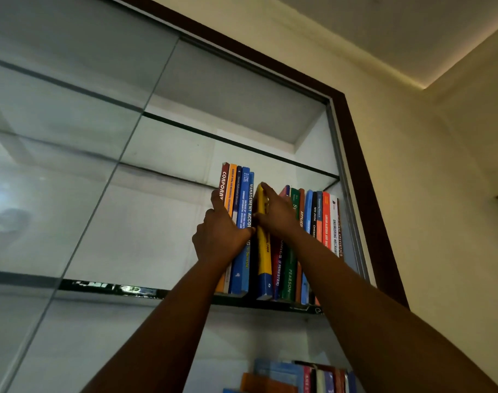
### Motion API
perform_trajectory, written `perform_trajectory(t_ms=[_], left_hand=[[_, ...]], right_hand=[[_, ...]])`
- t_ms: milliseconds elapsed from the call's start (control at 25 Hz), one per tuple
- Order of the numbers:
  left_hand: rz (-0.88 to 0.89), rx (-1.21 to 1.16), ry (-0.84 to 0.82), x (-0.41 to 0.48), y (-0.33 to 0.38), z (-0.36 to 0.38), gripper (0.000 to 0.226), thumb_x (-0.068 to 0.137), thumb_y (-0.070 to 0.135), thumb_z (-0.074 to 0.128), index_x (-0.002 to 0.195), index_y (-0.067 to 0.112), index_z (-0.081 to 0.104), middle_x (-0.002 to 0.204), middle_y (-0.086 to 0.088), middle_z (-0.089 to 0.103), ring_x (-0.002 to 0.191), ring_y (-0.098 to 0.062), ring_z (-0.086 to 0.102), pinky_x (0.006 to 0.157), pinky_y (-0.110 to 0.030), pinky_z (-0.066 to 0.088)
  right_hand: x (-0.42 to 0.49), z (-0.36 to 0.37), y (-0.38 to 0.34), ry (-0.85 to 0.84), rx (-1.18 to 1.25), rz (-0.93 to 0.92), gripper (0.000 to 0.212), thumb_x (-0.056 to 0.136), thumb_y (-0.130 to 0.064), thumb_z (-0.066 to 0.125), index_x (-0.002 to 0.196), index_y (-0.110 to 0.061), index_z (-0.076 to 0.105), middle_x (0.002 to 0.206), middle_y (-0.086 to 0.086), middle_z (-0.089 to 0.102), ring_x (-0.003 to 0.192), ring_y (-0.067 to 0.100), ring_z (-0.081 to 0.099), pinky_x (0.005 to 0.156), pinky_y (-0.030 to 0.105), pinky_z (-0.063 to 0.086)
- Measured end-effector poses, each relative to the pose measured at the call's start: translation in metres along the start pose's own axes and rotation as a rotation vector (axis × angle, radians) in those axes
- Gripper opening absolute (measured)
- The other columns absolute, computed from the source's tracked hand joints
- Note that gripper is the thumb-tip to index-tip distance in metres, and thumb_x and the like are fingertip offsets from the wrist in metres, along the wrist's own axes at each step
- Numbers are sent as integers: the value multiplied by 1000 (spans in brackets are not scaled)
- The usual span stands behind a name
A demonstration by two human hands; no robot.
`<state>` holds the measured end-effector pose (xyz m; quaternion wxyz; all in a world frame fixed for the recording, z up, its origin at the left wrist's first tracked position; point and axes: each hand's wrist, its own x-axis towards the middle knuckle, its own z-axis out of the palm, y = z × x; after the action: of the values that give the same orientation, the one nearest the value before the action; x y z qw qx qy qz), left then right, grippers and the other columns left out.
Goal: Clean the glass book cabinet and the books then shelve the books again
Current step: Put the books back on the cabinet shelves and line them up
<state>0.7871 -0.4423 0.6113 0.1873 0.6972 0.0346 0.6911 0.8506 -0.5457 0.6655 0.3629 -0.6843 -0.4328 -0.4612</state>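
Observation, upper part of the glass book cabinet with the dark brown wooden frame [369, 194]: I am reaching up with both arms to the glass shelf [129, 287] that is carrying the books.

My right hand [276, 214] is gripping the yellow paperback book with the blue foot [263, 256]. Its fingers [267, 192] are curling over the book's top edge and the palm is lying along the spine. This book is standing upright on the glass shelf, in the gap between two rows. I cannot tell how far back it is sitting.

My left hand [222, 236] is pressing on the spines of the left row of red, orange and blue books [243, 194], which is standing on the glass shelf just beside the yellow book. These fingers are lying loosely stretched and gripping nothing. The forefinger is reaching the red spine and the thumb is touching the blue spine next to the gap.

The right row of mixed-coloured books [324, 219] is standing upright at the right end of the glass shelf, running up to the cabinet's side.

Above the glass shelf a second glass shelf [242, 146] is running across. Below it, a lower group of books [299, 375] is showing, partly cut off. A sliding glass door pane [58, 165] is covering the left part of the glass shelf.
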Motion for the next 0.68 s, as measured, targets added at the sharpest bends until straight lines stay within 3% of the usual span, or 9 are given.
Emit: perform_trajectory(t_ms=[120,200,280,360,480,600,680], left_hand=[[3,-14,10,0,0,-1,97,74,45,74,145,18,15,127,-10,52,113,-29,55,89,-40,44],[-11,-28,7,1,-2,-1,97,73,45,75,145,18,15,127,-10,52,113,-29,55,89,-41,45],[-23,-31,-5,1,-2,-2,99,72,45,75,145,18,14,127,-11,52,112,-29,56,89,-42,45],[-25,-38,-17,0,-2,-4,100,72,44,76,145,18,13,128,-11,52,113,-29,55,89,-42,45],[-15,-50,-3,-4,1,-4,96,75,42,74,145,17,15,129,-11,51,114,-28,55,90,-40,44],[-4,-40,18,-9,6,1,94,76,42,73,145,15,16,129,-12,50,113,-29,55,89,-40,44],[4,-25,36,-11,9,3,93,77,44,71,146,15,15,127,-12,50,112,-30,55,88,-40,44]], right_hand=[[-4,6,-7,121,197,115,82,83,-10,68,148,-9,18,146,15,33,133,29,35,104,33,32],[-6,11,-6,121,109,255,70,83,-19,69,139,-1,31,136,17,46,124,29,45,95,31,39],[-9,16,-3,-47,-46,347,43,88,-29,64,117,0,50,108,14,59,102,27,57,70,28,44],[-10,15,1,-134,-84,375,32,89,-33,61,93,-2,56,88,10,57,81,23,55,57,25,41],[-21,10,5,11,-46,342,31,91,-28,55,68,-11,46,74,6,49,68,20,53,55,25,38],[-40,5,5,177,-71,243,23,92,-28,53,82,-7,52,85,11,54,82,27,57,66,28,40],[-49,-6,5,242,-69,169,23,93,-27,52,92,-5,56,88,13,60,78,24,56,64,24,37]])
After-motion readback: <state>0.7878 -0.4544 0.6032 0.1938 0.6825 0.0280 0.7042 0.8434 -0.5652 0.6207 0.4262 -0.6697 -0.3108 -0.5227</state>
